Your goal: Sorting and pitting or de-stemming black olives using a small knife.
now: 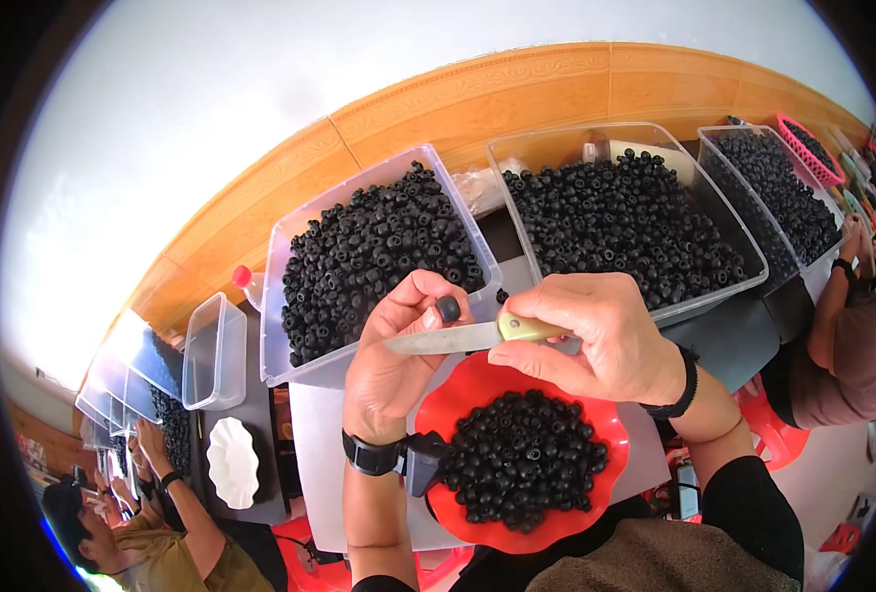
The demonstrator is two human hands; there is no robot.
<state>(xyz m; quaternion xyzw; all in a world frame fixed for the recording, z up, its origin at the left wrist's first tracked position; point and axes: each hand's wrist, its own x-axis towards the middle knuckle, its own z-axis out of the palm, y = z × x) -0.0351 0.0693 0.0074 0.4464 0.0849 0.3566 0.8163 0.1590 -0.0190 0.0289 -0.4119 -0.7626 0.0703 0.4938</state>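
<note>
My left hand (390,345) is raised over the table, its thumb and fingers pinching a small black ring-shaped piece (448,309). In my right hand (601,331) is a knife (446,340) with a yellow-green handle, my fingers wrapped around it. Its blade points left, just below the black piece and across the front of my left hand. Whether the edge touches the piece, I cannot tell. Beneath both hands stands a red wavy-rimmed bowl (619,444) holding a heap of similar black pieces (522,459).
Two clear plastic bins, a left one (272,296) and a right one (724,222), hold many black pieces behind my hands. Another full bin (773,187) and a pink basket (811,148) stand far right. A white scalloped dish (232,464) lies left. Co-workers sit on both sides.
</note>
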